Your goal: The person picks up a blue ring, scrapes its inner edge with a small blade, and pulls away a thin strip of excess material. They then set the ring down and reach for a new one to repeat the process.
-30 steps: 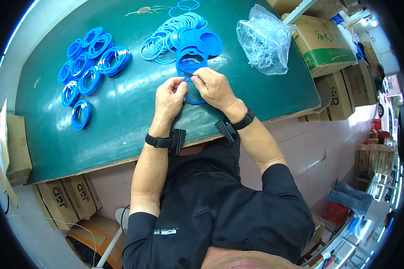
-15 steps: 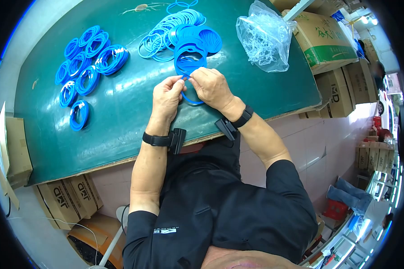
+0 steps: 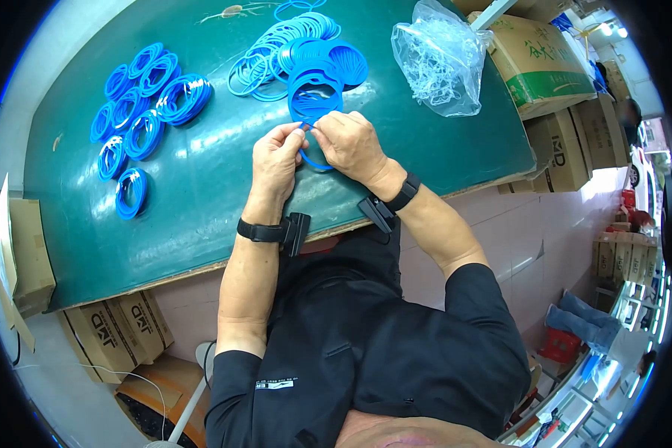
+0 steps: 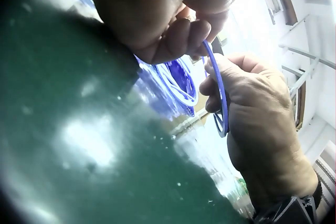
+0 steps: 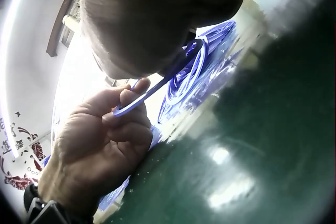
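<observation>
Both hands meet near the front of the green table, working on one thin blue ring (image 3: 317, 163). Left thumb and fingers of the left hand (image 3: 275, 160) pinch the ring's upper side. Close beside it, the right hand (image 3: 349, 143) grips the same ring with curled fingers. Seen from the left wrist, the ring (image 4: 221, 90) stands nearly edge-on between the two hands; in the right wrist view, the ring (image 5: 152, 94) slants up from the left fingertips. Just beyond the hands lies a fanned stack of blue rings (image 3: 304, 73).
Loose blue rings (image 3: 248, 73) spread behind the stack. Several ring bundles (image 3: 131, 193) sit at the table's left. A clear plastic bag (image 3: 440, 63) lies to the right, near cardboard boxes (image 3: 541, 67). The green table (image 3: 201, 224) has its front edge close to the person's body.
Both hands stay together on the ring, with only small finger movements. The ring's near loop has shifted slightly up toward the stack. The whole view has moved a little.
</observation>
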The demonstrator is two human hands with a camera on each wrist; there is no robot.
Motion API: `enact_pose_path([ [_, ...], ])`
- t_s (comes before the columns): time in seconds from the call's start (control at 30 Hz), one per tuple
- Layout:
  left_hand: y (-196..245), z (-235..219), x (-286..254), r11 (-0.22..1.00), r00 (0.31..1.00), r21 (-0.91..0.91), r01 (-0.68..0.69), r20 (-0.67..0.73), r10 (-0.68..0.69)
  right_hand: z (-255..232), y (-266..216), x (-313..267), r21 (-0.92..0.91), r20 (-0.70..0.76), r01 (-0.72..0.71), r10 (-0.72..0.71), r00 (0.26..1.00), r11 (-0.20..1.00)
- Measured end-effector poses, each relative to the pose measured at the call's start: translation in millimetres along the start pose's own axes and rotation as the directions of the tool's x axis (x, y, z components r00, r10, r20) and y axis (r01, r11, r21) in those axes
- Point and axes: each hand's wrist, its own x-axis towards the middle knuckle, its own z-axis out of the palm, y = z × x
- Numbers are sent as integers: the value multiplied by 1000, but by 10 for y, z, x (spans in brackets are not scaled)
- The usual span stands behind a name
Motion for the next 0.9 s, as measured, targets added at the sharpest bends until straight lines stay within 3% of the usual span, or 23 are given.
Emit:
enact_pose_path([
  [0.1, 23, 33, -25, 1000, 1000, -2, 9, -9, -9, -15, -8, 14, -27, -62, -43, 41, 997, 999],
  [0.43, 45, 40, -34, 1000, 1000, -22, 13, 6, -13, -16, -9, 4, -22, 1, 31, -31, 1000, 999],
  [0.5, 53, 42, -24, 999, 1000, -25, 23, 6, -23, -9, 11, 16, -52, -63, -5, 2, 998, 999],
  [0.73, 29, -26, -3, 999, 1000, -38, 19, 24, -18, -60, -20, 33, -22, 29, 74, -73, 997, 997],
  [0.8, 45, -14, -10, 999, 1000, -30, 18, 20, -18, -46, 2, 38, -13, -111, 29, -31, 993, 999],
  [0.9, 61, 8, -14, 999, 999, -22, 29, 22, -28, -21, -6, 34, 16, -146, -44, 46, 988, 999],
])
